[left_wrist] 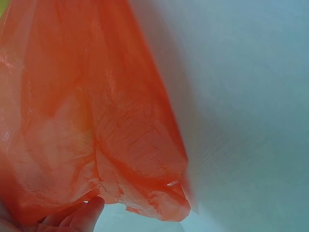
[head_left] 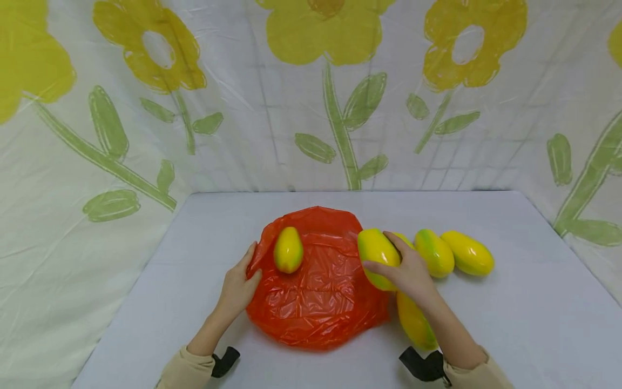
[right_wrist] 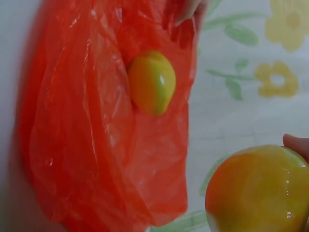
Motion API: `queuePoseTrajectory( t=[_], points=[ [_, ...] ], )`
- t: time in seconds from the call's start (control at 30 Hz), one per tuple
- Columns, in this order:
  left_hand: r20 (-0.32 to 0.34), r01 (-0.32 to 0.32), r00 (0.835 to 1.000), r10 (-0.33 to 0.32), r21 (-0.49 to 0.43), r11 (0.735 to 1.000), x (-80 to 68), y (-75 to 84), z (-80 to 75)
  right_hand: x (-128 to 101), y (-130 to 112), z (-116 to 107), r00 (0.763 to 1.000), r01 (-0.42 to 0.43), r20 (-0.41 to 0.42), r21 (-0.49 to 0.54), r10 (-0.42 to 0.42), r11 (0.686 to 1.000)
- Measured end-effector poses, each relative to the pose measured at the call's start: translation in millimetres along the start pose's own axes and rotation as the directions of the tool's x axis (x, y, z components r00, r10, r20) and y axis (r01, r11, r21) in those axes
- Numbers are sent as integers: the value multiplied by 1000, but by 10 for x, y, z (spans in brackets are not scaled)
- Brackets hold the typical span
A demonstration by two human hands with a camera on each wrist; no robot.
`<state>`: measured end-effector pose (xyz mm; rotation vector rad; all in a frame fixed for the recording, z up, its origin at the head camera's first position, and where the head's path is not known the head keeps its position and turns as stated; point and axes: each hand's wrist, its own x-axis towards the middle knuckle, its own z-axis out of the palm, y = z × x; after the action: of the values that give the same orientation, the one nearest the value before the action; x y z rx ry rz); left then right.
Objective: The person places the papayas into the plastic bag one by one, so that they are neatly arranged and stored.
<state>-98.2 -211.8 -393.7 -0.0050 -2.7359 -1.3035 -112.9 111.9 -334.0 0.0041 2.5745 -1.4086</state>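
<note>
Nearest to me lies one mango (head_left: 415, 322) under my right forearm. With my right hand (head_left: 410, 272) I hold another mango (head_left: 376, 254), the grip curled around it, at the right edge of the red bag (head_left: 316, 294). My left hand (head_left: 239, 284) pinches the bag's left edge, I think to keep the thin plastic from sliding. One mango on the bag (head_left: 288, 249) rests near that hand. Two more mangoes (head_left: 454, 252) wait to the right. All around, the bench (head_left: 525, 319) gives wide room before its edges.
</note>
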Motion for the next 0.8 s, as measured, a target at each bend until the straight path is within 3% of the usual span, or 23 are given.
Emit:
queuePoseTrajectory(
  t=[0.8],
  points=[
    [0,3,1000,-3,-15,1000,-11,-7,2,289,-305,522,999,43,1,-25,-43,999]
  ],
)
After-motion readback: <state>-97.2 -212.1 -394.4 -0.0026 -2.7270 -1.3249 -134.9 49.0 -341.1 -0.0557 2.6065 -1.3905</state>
